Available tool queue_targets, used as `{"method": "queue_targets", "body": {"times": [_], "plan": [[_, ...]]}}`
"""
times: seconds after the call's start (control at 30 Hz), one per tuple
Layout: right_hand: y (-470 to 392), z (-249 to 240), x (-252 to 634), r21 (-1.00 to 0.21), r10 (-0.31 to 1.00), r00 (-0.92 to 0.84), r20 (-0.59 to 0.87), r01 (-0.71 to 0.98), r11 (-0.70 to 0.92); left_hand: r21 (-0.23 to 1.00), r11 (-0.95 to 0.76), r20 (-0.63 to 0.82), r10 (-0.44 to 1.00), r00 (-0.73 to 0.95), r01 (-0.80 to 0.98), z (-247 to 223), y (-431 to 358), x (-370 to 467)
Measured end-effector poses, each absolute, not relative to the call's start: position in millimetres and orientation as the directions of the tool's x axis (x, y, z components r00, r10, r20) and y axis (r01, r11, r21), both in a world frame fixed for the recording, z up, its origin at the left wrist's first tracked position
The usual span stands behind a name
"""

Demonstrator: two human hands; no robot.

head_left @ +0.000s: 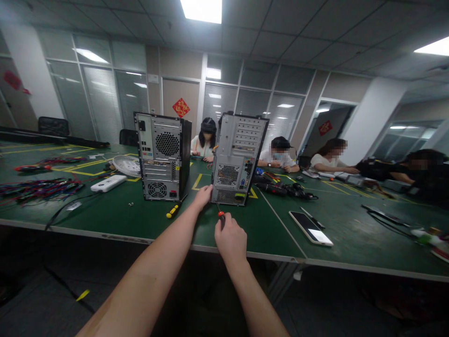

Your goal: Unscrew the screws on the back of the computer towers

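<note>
A computer tower [228, 157] stands upright, its rear panel facing me and leaning slightly in view. My left hand [203, 197] holds it by its lower left edge, with some fingers out of sight. In my right hand [231, 238] is a screwdriver [221, 219] with a red and black handle, closed in the fingers. Its shaft points up to the bottom left of the tower's rear panel; whether the tip sits in a screw is too small to tell. To the left stands a second computer tower [159, 171], with a yellow and black screwdriver [173, 209] lying before it.
Bundled cables [42, 188], a white power bank [108, 183] and a white basket [126, 164] lie left on the green table [129, 224]. To the right are a phone [308, 228] and black cables [298, 191]. Several people sit across the table.
</note>
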State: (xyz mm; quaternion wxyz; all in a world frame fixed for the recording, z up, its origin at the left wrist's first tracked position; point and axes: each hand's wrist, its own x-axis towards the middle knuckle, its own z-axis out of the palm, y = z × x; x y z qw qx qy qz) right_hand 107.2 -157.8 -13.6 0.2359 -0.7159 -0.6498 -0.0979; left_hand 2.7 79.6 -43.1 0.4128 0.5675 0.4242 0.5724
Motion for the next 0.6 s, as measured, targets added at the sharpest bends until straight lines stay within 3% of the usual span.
{"method": "queue_targets", "body": {"times": [0.6], "plan": [[-156.9,-10.6,106.2,-0.250,0.889,0.168,0.426,0.966,-0.063,0.957,-0.291,0.291,0.956,-0.018,0.010,-44.1,82.3,3.8]]}}
